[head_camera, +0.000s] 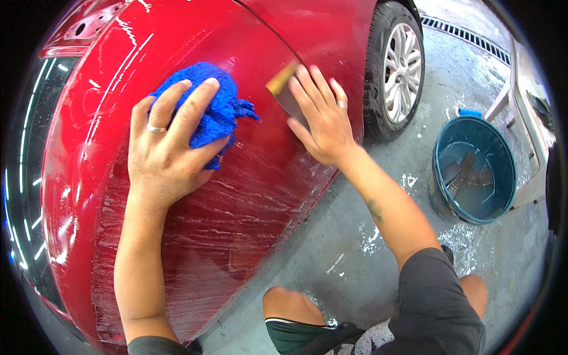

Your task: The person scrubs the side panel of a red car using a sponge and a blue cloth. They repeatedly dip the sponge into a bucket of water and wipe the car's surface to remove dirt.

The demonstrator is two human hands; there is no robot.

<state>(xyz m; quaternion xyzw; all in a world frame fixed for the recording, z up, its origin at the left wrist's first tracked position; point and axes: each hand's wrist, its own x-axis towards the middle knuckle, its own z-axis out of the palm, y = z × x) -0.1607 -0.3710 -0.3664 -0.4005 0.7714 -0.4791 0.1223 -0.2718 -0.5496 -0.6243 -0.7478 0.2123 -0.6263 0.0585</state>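
Observation:
My left hand [166,142], with a ring on one finger, is wrapped around a bunched blue cloth [208,104] against a red car body [199,213]. To its right, my right hand [324,115] lies with fingers stretched over a dark sanding sheet [290,104], pressing it on the panel. A yellowish strip [282,79] shows at the sheet's upper end; whether it is a backing block or a folded edge I cannot tell. Wet, whitish streaks run down the panel below both hands. A dark panel gap [275,33] passes just above the sheet.
A car wheel [399,73] stands right of my right hand. On the wet floor [355,257] sits a blue-green bucket [506,177] of cloudy water with several dark flat pieces. Beside it is a pale plastic chair [528,133]. A drain grate [466,37] lies beyond.

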